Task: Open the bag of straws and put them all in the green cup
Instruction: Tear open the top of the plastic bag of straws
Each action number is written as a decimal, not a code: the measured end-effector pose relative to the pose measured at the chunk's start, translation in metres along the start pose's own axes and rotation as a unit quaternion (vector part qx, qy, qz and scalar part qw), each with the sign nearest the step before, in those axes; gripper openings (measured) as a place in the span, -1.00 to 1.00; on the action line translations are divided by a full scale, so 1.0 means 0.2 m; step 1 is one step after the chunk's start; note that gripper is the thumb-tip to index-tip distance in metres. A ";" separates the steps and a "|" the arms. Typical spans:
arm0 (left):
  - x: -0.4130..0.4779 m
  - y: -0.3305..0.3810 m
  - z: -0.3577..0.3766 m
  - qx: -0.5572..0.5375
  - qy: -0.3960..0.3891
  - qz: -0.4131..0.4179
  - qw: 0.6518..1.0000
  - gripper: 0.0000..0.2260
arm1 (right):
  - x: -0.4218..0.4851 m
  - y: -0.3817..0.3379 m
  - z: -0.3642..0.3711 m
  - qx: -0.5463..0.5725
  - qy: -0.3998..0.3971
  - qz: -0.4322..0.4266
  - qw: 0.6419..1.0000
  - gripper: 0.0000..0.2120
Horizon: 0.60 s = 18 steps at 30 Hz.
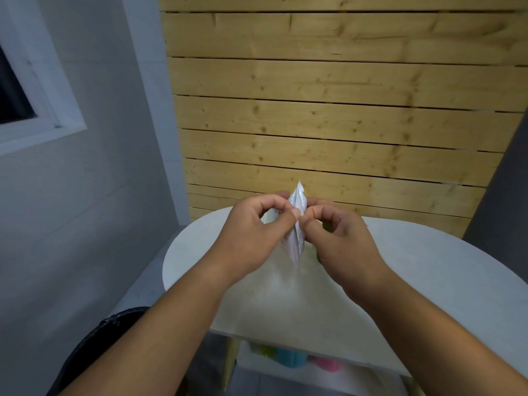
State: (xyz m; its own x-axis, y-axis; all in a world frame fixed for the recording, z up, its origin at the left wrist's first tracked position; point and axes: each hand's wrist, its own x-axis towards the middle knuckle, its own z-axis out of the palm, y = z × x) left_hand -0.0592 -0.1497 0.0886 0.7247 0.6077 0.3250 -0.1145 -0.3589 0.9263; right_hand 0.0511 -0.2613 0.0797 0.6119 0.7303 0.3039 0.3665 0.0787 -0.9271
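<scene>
A slim clear plastic bag of white straws [297,224] stands nearly upright above the white table [428,270], seen edge-on. My left hand [254,232] pinches its left side between thumb and fingers. My right hand [340,241] pinches its right side at the same height, knuckles close to the left hand's. Behind my right hand's fingers a sliver of the green cup [325,227] shows; the rest of it is hidden.
A wall of pale wooden slats [328,110] rises right behind the table. A grey wall with a white window frame [43,110] is on the left. On a shelf under the table lie green, blue and pink cups [294,360].
</scene>
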 end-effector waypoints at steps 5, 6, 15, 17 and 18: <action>0.00 0.01 0.02 0.049 0.012 0.025 0.998 -0.88 | -0.01 0.01 0.03 -0.029 0.056 -0.001 0.998 -0.82; 0.00 0.01 0.02 0.048 0.017 0.026 0.998 -0.86 | -0.01 0.01 0.03 -0.032 0.069 0.005 0.997 -0.82; 0.01 -0.02 0.02 0.000 0.037 0.001 0.999 -0.84 | 0.00 0.00 -0.03 -0.035 0.102 -0.001 0.994 -0.85; 0.01 -0.02 0.05 -0.001 0.047 0.010 0.999 -0.87 | 0.00 0.00 -0.01 -0.064 0.060 -0.036 0.995 -0.65; 0.01 -0.02 0.06 -0.002 0.054 0.010 0.998 -0.88 | 0.01 0.00 -0.01 -0.078 0.046 -0.046 0.995 -0.62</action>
State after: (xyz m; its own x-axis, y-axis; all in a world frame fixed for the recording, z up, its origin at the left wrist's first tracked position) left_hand -0.0489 -0.1548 0.0843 0.6449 0.6732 0.3617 -0.1315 -0.3684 0.9203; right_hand 0.0535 -0.2615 0.0796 0.6292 0.6597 0.4109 0.5241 0.0302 -0.8511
